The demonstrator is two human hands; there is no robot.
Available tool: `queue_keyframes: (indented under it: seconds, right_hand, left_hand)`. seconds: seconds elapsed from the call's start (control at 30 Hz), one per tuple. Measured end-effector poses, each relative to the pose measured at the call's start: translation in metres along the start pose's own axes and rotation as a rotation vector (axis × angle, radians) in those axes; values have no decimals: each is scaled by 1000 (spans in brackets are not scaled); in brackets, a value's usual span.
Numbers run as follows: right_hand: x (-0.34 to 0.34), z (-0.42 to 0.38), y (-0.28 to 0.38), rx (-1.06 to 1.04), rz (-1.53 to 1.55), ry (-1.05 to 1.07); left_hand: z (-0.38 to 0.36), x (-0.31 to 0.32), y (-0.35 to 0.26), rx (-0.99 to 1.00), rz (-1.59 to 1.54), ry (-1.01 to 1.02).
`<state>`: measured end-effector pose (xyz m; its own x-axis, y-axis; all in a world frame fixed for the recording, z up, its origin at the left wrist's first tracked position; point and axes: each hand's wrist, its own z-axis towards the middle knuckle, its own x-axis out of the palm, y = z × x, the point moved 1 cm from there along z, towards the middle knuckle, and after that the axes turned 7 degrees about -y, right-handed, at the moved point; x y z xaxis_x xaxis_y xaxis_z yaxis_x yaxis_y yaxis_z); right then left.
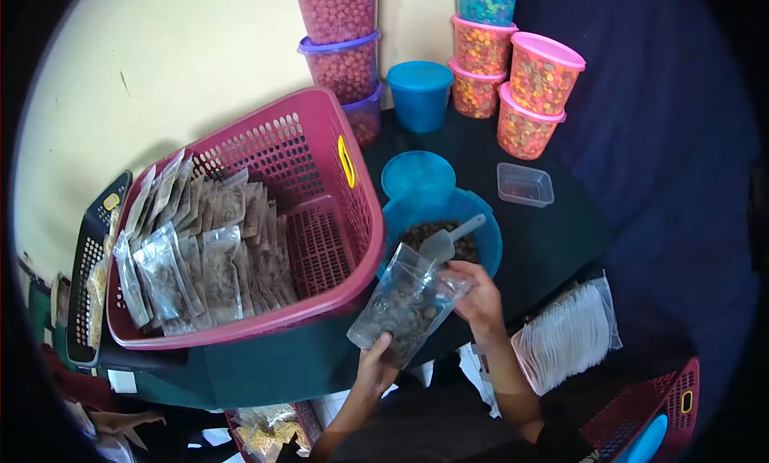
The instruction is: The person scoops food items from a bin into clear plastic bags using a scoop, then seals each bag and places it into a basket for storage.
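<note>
The left hand (375, 365) grips the bottom of a clear plastic pouch (407, 304) partly filled with brown pellets, holding it tilted just in front of the round blue plastic bowl (481, 223) on the dark desk (561, 223). The right hand (479, 296) pinches the pouch's open mouth while also holding a translucent plastic scoop (448, 240), whose blade lies over the pellets in the bowl. To the left, a red plastic laundry basket (320, 155) holds rows of filled pouches; a stack of empty white pouches (570, 335) lies to the right.

The likely trouble is spillage: the pouch leans, and its mouth is held by only a few fingers, so a slack grip could let it fold and scatter pellets over the desk.
</note>
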<state>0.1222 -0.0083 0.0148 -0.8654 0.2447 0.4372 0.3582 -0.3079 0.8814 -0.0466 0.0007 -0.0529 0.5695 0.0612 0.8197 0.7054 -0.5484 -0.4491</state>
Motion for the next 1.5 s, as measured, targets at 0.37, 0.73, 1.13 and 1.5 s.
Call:
queue_keyframes:
  seconds: [0.37,0.73,1.13,1.5]
  right_hand:
    - [-48,-39,2,196,-293,-64]
    - [-105,-126,6,608,-361,270]
    - [-90,-144,6,625,-309,423]
    - [-57,-146,-16,516,-417,558]
  left_hand:
    - [-40,9,14,171,326,-18]
    - [-104,-6,39,28,627,-112]
    - [-160,-26,54,141,638,-237]
    - [-178,-47,25,117,694,-250]
